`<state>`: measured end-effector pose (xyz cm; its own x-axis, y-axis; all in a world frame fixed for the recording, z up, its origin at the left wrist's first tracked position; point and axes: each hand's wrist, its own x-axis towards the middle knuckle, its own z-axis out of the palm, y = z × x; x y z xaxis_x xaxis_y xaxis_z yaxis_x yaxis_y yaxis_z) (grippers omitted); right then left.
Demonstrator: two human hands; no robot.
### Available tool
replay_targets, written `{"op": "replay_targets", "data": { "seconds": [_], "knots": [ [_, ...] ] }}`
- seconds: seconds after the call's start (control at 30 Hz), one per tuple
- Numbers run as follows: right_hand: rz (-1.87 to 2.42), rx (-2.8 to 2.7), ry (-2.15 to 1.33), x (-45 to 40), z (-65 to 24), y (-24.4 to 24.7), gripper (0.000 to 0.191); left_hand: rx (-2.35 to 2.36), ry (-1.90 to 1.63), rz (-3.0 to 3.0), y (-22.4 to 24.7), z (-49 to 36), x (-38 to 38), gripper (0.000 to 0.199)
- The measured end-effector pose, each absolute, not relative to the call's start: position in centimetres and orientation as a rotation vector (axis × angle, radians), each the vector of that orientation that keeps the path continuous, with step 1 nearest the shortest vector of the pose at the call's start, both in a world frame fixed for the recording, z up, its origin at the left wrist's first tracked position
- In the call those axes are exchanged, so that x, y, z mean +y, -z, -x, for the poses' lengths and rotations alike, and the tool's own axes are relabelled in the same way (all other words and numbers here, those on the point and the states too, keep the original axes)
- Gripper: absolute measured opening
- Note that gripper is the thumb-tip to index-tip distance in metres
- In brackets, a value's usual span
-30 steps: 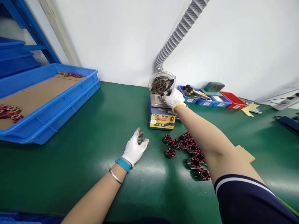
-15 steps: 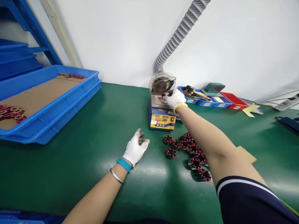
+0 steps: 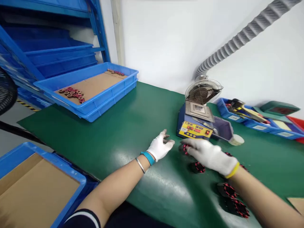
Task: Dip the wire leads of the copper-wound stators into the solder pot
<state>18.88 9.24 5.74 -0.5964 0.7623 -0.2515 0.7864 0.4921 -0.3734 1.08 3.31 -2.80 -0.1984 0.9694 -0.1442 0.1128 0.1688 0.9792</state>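
Observation:
My right hand [image 3: 209, 153], in a white glove with a yellow cuff, is smeared by motion. Its thumb and fingers close around a wound stator [image 3: 185, 148], a small ring with red windings, just in front of the solder pot [image 3: 194, 129]. Below the fingers another stator [image 3: 198, 167] sits on the green table, and several more lie under and beside the right wrist, partly hidden. My left hand [image 3: 161, 145], also gloved, hovers over or rests on the table left of the stator. Its fingers are apart and curved, with nothing in them.
A blue tray [image 3: 114, 96] with cardboard and several stators stands back left. Another blue tray [image 3: 78, 183] is at lower left. Behind the solder pot are a fan guard [image 3: 201, 95] and grey hose [image 3: 237, 41]. Tool bins [image 3: 234, 117] and a purple box [image 3: 223, 128] stand right.
My right hand has come down from the solder pot toward the table, with a stator between its fingers. My left hand keeps its open pose. The view has swung left, showing more trays.

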Motion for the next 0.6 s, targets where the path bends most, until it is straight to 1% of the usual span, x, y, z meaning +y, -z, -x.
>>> {"op": "replay_targets", "data": {
  "seconds": [0.07,0.13,0.2,0.3,0.37,0.43,0.5,0.6],
  "knots": [
    [-1.134,2.728,0.403,6.9,-18.8,-5.0,0.034,1.513,-1.172,-1.072,2.7,-0.9,3.3,0.065],
    [-1.053,2.685,0.159,5.8,-18.6,-4.8,0.028,1.497,-1.176,-1.071,2.7,-0.7,3.2,0.064],
    [-1.144,2.611,-0.01,5.6,-18.7,-5.1,0.025,1.488,-1.184,-1.07,2.9,-0.4,3.3,0.064],
    [-1.378,2.629,-0.14,5.0,-19.2,-5.7,0.031,1.473,-1.193,-1.066,3.2,-0.1,3.4,0.062],
    [-1.523,2.767,-0.147,3.4,-19.5,-5.3,0.035,1.456,-1.193,-1.06,3.3,0.0,3.7,0.061],
    [-1.6,2.966,-0.105,0.7,-19.7,-3.5,0.035,1.441,-1.193,-1.051,3.3,-0.1,4.1,0.061],
    [-1.557,3.157,-0.024,-2.5,-19.9,-0.7,0.034,1.441,-1.193,-1.037,3.0,-0.4,4.6,0.061],
    [-1.375,3.32,0.281,-5.8,-20.5,4.2,0.037,1.479,-1.204,-1.008,1.8,-1.1,4.3,0.06]
  ]
}}
